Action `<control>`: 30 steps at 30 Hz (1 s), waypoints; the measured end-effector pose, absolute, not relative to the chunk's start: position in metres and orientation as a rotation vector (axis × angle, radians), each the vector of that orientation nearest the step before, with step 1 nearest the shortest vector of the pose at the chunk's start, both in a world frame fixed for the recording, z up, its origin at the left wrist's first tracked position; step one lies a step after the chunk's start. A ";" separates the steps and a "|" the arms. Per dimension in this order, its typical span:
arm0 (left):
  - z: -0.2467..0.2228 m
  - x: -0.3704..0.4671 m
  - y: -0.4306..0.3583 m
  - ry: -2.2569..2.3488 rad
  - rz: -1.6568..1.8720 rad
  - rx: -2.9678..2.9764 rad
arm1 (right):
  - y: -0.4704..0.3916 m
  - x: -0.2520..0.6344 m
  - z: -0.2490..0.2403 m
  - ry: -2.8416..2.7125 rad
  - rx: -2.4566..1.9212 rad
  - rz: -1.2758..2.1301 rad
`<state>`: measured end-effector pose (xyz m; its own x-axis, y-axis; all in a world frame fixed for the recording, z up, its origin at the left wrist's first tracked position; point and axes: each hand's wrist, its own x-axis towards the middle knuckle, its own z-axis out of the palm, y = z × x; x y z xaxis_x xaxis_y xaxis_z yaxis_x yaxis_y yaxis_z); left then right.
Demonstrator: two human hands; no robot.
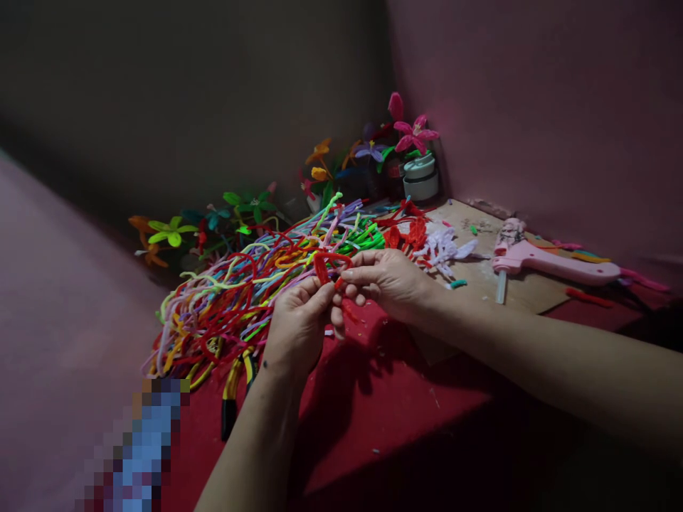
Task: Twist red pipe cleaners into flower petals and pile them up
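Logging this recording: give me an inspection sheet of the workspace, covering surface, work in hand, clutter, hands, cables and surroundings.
Surface: red tabletop with a tan board on the right; small scraps on both.
Work in hand: red fuzzy strand, bent into a loop.
Clutter: heap of multicoloured strands; yellow-and-black pliers beside it; red pieces, lilac pieces and a pink glue gun on the right.
Hands: left hand and right hand both pinch the loop.
Cables: none clearly seen; the far right is dark.
Surroundings: fuzzy flowers and a pale lidded jar at the back; pinkish wall on the right.
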<state>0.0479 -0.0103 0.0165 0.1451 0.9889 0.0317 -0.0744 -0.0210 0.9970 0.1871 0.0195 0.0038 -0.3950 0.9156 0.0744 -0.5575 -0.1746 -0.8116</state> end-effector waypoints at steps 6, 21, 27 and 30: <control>0.016 0.049 -0.009 0.996 1.205 1.159 | 0.021 0.186 0.001 -0.907 -0.424 1.889; 0.015 0.049 -0.009 0.985 1.215 1.374 | 0.013 0.191 0.010 -1.259 -0.603 1.465; 0.014 0.050 -0.011 1.017 1.228 1.413 | 0.014 0.191 0.010 -1.286 -0.669 1.396; 0.014 0.050 -0.011 1.026 1.228 1.421 | 0.015 0.192 0.008 -1.322 -0.678 1.403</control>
<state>0.0500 -0.0114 0.0136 0.1393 0.9733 0.1826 0.0065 -0.1853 0.9827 0.1917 0.0152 0.0085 -0.2950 0.9236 0.2447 -0.2990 0.1540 -0.9417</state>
